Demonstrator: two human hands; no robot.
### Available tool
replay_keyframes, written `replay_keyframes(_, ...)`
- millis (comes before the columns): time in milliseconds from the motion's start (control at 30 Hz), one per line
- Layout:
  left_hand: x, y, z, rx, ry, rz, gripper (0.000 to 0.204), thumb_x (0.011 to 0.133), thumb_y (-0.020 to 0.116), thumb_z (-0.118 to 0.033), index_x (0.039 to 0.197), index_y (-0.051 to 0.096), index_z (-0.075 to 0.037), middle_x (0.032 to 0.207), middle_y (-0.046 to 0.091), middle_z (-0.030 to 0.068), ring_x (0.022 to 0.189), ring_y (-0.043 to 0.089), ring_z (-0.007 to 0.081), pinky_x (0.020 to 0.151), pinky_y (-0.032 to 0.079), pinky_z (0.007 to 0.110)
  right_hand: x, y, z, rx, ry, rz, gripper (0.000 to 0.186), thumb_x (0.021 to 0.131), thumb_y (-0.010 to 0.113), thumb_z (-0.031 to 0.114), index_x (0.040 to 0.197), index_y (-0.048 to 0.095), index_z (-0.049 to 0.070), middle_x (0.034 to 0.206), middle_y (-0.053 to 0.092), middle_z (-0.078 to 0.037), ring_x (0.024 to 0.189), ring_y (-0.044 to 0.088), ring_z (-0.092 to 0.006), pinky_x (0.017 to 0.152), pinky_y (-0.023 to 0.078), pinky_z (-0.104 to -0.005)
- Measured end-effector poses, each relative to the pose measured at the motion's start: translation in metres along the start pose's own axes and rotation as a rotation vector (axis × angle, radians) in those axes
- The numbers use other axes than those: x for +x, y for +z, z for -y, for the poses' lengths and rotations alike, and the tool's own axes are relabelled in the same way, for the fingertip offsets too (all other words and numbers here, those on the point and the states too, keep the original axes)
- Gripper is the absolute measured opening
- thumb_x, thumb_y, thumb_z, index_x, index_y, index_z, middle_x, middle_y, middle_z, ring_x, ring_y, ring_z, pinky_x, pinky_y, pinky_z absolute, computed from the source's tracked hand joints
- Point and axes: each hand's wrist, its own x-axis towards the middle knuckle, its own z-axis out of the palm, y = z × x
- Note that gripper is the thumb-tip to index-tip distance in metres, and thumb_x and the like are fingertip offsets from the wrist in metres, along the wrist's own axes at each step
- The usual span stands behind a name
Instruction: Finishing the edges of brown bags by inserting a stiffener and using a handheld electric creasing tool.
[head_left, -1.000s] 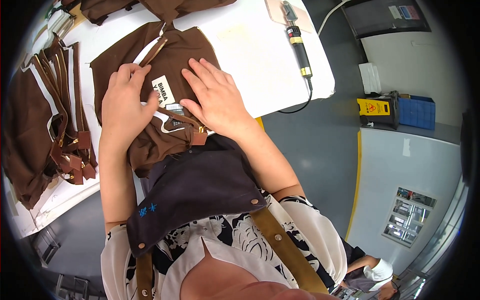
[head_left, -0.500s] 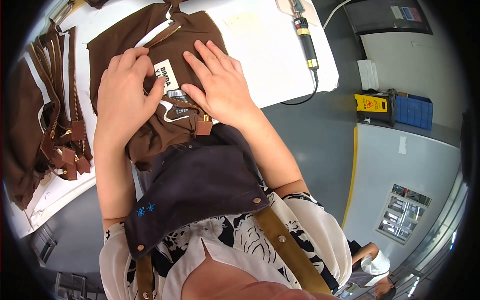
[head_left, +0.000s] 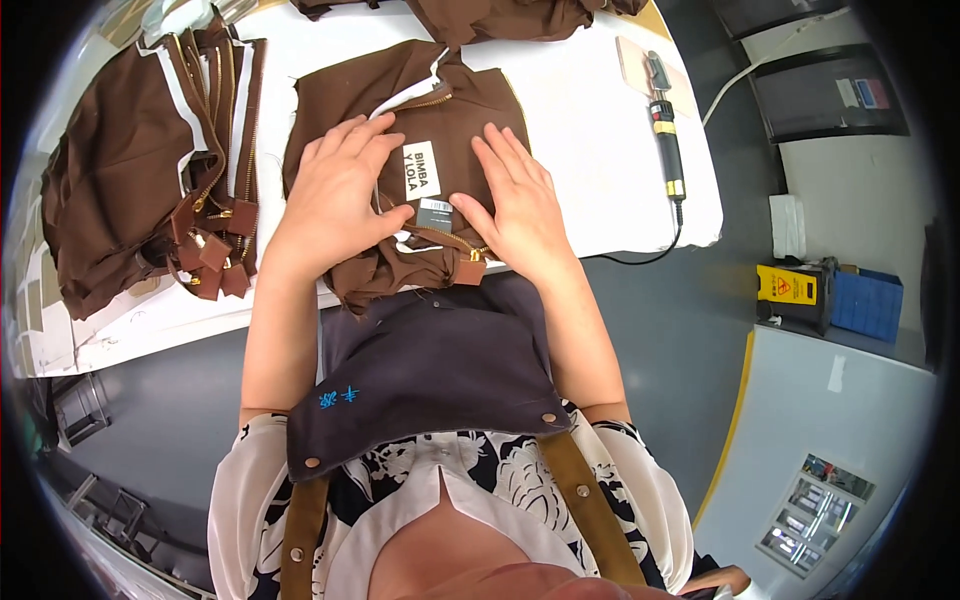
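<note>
A brown fabric piece (head_left: pixel 465 115) with brass zippers lies on the white table in front of me. A cream label (head_left: pixel 421 172) and a small dark tag (head_left: pixel 436 214) show at its middle. My left hand (head_left: pixel 340 195) rests on its left side, fingers stretched out and thumb pointing at the tag. My right hand (head_left: pixel 520 205) lies on the right side with fingers spread and thumb beside the tag. Below the hands, the near zipper ends in a brown leather tab (head_left: pixel 469 271), and the cloth bunches at the table's front edge.
Several similar brown zippered pieces (head_left: pixel 120 170) are stacked at the left. More brown cloth (head_left: pixel 500 20) lies along the far edge. On the right, a black corded hand tool (head_left: pixel 667 150) rests at a pinkish plate (head_left: pixel 632 65); its cord drops over the white table's (head_left: pixel 600 170) edge.
The view has shifted, so everything appears farther right and more of the far cloth shows. Both hands stay on the fabric; the left fingers are straighter and flatter than before.
</note>
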Motion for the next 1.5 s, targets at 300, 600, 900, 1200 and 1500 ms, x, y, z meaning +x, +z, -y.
replay_keyframes(300, -0.007, 0.014, -0.002, 0.008, 0.032, -0.041, 0.058, 0.079, 0.075, -0.028, 0.131, 0.060, -0.006, 0.151, 0.044, 0.0180, 0.140, 0.039, 0.0394, 0.115, 0.029, 0.050, -0.005, -0.013, -0.012, 0.120, -0.067, 0.000, 0.045, 0.090, 0.072, 0.025, 0.129, 0.062, 0.004, 0.140, 0.058, -0.016, 0.134, 0.050, -0.0353, 0.110, 0.041, -0.0440)
replay_keyframes(600, -0.007, 0.018, -0.007, 0.019, 0.052, -0.019, 0.060, 0.078, 0.076, -0.038, 0.128, 0.063, -0.007, 0.152, 0.042, 0.0202, 0.141, 0.036, 0.0436, 0.118, 0.025, 0.055, 0.016, -0.070, -0.088, -0.237, 0.564, -0.005, 0.080, 0.078, 0.081, 0.044, 0.139, 0.052, 0.000, 0.131, 0.060, -0.024, 0.125, 0.053, -0.0420, 0.107, 0.039, -0.0498)
replay_keyframes(900, -0.002, 0.017, -0.015, 0.025, 0.041, 0.002, 0.071, 0.071, 0.081, -0.044, 0.127, 0.062, -0.005, 0.153, 0.041, 0.0191, 0.141, 0.035, 0.0438, 0.119, 0.023, 0.057, 0.012, -0.052, -0.101, 0.257, 0.653, -0.177, 0.078, 0.079, 0.083, 0.038, 0.133, 0.054, -0.010, 0.114, 0.068, -0.024, 0.108, 0.066, -0.0335, 0.097, 0.050, -0.0386)
replay_keyframes(1200, -0.004, 0.023, -0.010, 0.009, 0.036, -0.040, 0.073, 0.070, 0.082, -0.043, 0.128, 0.061, -0.005, 0.153, 0.042, 0.0176, 0.141, 0.036, 0.0427, 0.118, 0.023, 0.059, 0.009, -0.069, -0.032, 0.659, 0.494, -0.005, 0.030, 0.094, 0.071, 0.019, 0.109, 0.066, -0.007, 0.091, 0.069, -0.004, 0.082, 0.062, -0.0095, 0.074, 0.051, -0.0266)
replay_keyframes(1500, -0.002, 0.022, -0.013, 0.028, 0.066, -0.031, 0.073, 0.069, 0.083, -0.043, 0.126, 0.061, -0.003, 0.152, 0.042, 0.0160, 0.142, 0.035, 0.0424, 0.118, 0.023, 0.060, 0.033, -0.033, -0.036, 0.604, 0.485, 0.004, 0.040, 0.092, 0.069, 0.027, 0.106, 0.065, -0.011, 0.089, 0.071, -0.019, 0.080, 0.068, -0.0226, 0.074, 0.053, -0.0351)
